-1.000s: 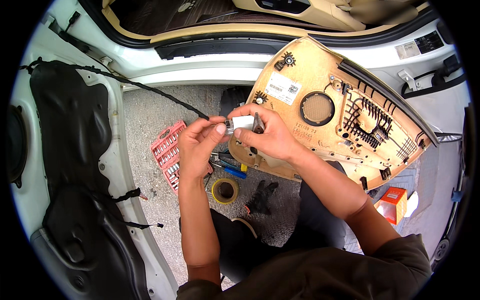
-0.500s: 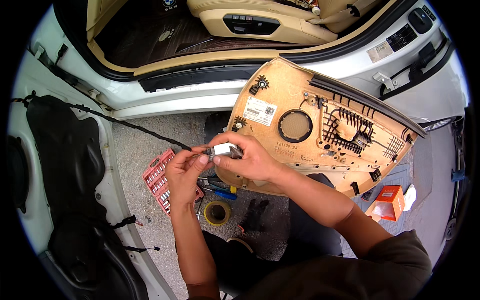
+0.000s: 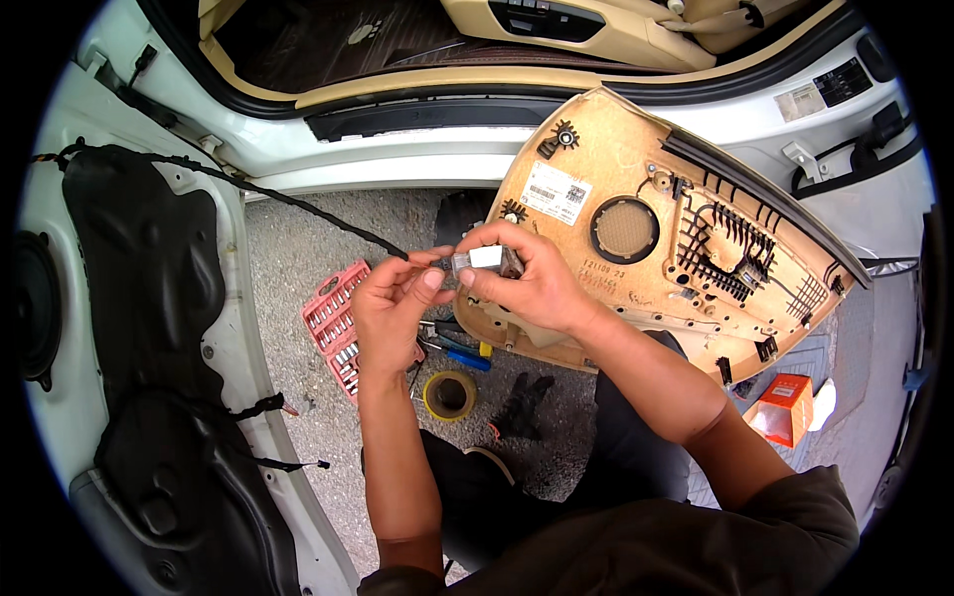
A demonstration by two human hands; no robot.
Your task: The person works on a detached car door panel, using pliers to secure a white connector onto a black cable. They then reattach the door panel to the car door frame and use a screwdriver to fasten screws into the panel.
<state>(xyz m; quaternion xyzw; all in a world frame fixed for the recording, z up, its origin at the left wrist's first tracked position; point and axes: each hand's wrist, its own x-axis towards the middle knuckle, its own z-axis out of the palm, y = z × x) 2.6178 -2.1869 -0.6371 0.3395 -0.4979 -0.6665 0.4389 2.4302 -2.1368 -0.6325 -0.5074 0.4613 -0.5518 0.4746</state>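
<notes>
A black taped wiring cable (image 3: 323,214) runs from the open car door to my left hand (image 3: 391,310), which pinches its end between thumb and fingers. In my right hand (image 3: 532,283) is a small grey block with a white label (image 3: 486,257), gripped between thumb and forefinger. Its left end meets the cable's end at my left fingertips. Whether the two are joined is hidden by my fingers. Right behind my hands, a tan door trim panel (image 3: 556,253) lies with its inner side up, bearing a round speaker grille (image 3: 624,229) and black clips.
On the ground below my hands are a red socket set case (image 3: 328,298), a blue-handled screwdriver (image 3: 467,359), a yellow tape roll (image 3: 450,396) and a dark glove (image 3: 521,405). The white car door (image 3: 263,397) stands at left, the car sill (image 3: 397,174) beyond. An orange box (image 3: 785,409) sits at right.
The whole view has shifted, so the scene sits farther right and higher. My hands stay together, still holding the cable end and the labelled block, with only slight finger movement.
</notes>
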